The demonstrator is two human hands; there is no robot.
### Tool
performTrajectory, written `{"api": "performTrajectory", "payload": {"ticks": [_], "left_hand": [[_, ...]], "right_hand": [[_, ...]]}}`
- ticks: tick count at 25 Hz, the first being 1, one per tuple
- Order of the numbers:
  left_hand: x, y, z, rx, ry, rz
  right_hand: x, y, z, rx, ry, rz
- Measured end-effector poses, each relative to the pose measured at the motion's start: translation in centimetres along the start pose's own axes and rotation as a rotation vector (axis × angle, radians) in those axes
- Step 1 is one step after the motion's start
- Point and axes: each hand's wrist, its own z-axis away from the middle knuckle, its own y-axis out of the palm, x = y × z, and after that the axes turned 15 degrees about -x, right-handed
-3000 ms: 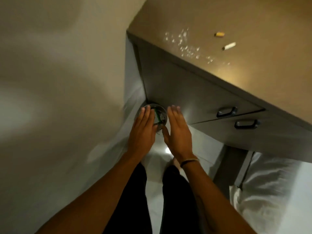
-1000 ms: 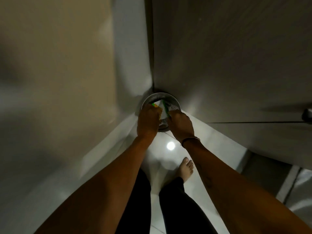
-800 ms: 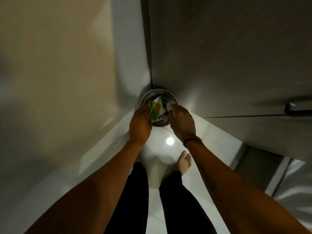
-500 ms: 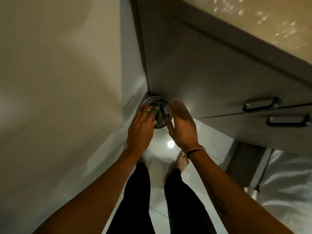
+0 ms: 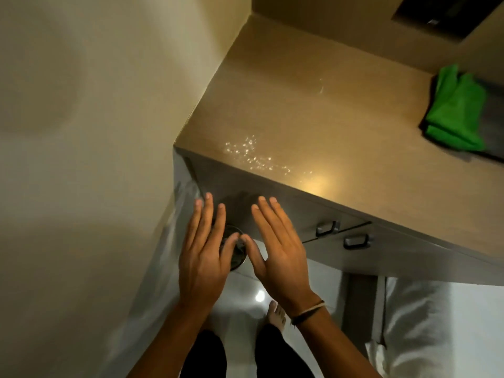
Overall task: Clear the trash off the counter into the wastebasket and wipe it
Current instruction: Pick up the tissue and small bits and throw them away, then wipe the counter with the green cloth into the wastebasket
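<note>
My left hand and my right hand hover side by side, both open, palms down, with nothing in them. Between and below them a small round metal wastebasket stands on the floor in the corner by the cabinet, mostly hidden by my fingers. The brown counter lies up and to the right, with a patch of small white crumbs near its front left corner. A folded green cloth rests at the counter's far right.
A beige wall closes the left side. Below the counter are grey drawers with two dark handles. White bedding lies at the lower right. My bare foot stands on the glossy white floor.
My hands let go of the green and white wrapper into the wastebasket, then rose away from it with fingers spread. My view tilted up, so the counter top and green cloth now show.
</note>
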Motion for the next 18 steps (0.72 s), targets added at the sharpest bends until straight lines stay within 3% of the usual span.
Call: {"api": "performTrajectory", "payload": {"ticks": [4, 7, 13, 18], "left_hand": [[-4.0, -2.8, -4.1, -0.119, 0.142, 0.088], [-9.0, -1.2, -10.0, -0.147, 0.295, 0.116], [-20.3, 7.2, -20.9, 0.145, 0.431, -0.027], [-22.0, 13.1, -23.6, 0.365, 0.389, -0.114]], "right_hand": [[0.5, -6.0, -3.0, -0.177, -0.075, 0.019], [-2.7, -10.6, -7.7, -0.215, -0.059, 0.192], [-16.6, -17.2, -19.8, -0.153, 0.156, 0.502], [-25.4, -17.2, -26.1, 0.033, 0.414, 0.523]]}}
